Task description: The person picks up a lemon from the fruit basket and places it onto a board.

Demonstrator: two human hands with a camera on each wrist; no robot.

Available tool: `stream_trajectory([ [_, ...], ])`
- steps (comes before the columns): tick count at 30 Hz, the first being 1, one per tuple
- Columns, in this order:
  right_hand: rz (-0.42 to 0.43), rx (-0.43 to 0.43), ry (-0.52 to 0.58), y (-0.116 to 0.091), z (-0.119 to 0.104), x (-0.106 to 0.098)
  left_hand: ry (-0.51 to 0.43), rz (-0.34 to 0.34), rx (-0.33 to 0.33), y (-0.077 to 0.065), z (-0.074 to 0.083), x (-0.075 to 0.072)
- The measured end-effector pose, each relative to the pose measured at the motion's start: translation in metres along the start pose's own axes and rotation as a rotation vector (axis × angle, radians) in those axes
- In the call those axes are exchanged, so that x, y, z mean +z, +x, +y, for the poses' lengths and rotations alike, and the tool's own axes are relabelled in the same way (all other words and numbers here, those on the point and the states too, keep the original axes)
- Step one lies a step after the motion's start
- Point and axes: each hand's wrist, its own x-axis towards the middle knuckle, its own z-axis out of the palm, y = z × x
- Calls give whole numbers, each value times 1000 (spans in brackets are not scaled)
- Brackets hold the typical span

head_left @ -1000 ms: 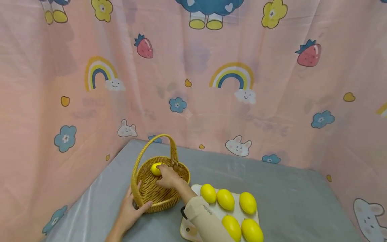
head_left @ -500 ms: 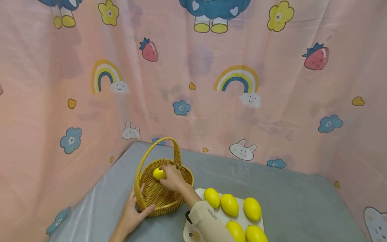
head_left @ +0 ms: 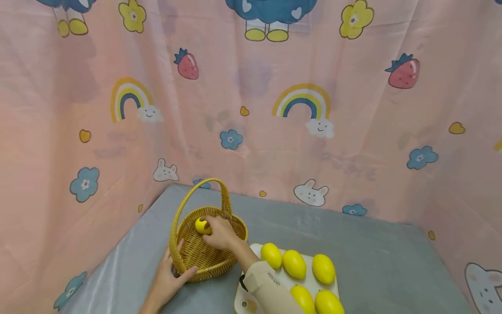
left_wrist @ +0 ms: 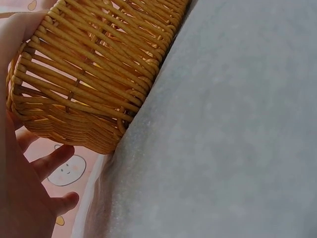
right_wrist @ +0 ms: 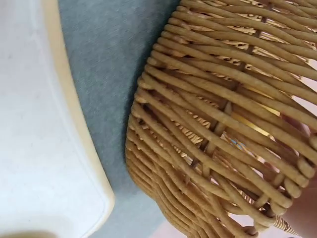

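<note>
A yellow wicker basket [head_left: 211,273] with a tall arched handle stands on the grey cloth in the head view. My left hand [head_left: 166,278] grips its near left side, thumb over the rim and the other fingers spread along the outer wall. Inside, near the far left wall, my right hand [head_left: 220,234] pinches a yellow lemon [head_left: 200,225] between thumb and fingers. In the left wrist view the thumb lies at the basket's rim and two fingertips point past its wall. The basket's woven wall [right_wrist: 213,114] hides most of the right hand in the right wrist view.
To the right of the basket is a white tray [right_wrist: 34,124] bearing several lemons [head_left: 294,264], partly covered by the beige right sleeve [head_left: 270,288]. A narrow strip of grey cloth [right_wrist: 104,89] separates tray and basket. A pink printed curtain [head_left: 251,165] encloses the table.
</note>
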Motion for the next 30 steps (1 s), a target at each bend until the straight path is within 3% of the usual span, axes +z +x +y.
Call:
stream_trajectory([
  [4, 79, -3, -7, -1, 0, 1, 0, -11, -29, -2, -1, 0],
  [10, -38, -6, -66, -2, -1, 4, 7, -7, -25, -2, -2, 2],
  [14, 63, -84, -15, -2, -1, 5, 13, 4, -6, -2, -2, 3],
  [17, 98, -74, -5, -4, -3, 5, 6, 4, -1, -2, -2, 4],
  [21, -96, -33, 42, -10, -7, 8, 0, 2, 7, -4, -2, 3],
  [24, -228, -60, 127, -13, -10, 10, 4, 3, 11, -4, -1, 1],
  [30, -294, -73, 119, -17, -14, 11, 19, -10, -5, 0, -2, 1],
])
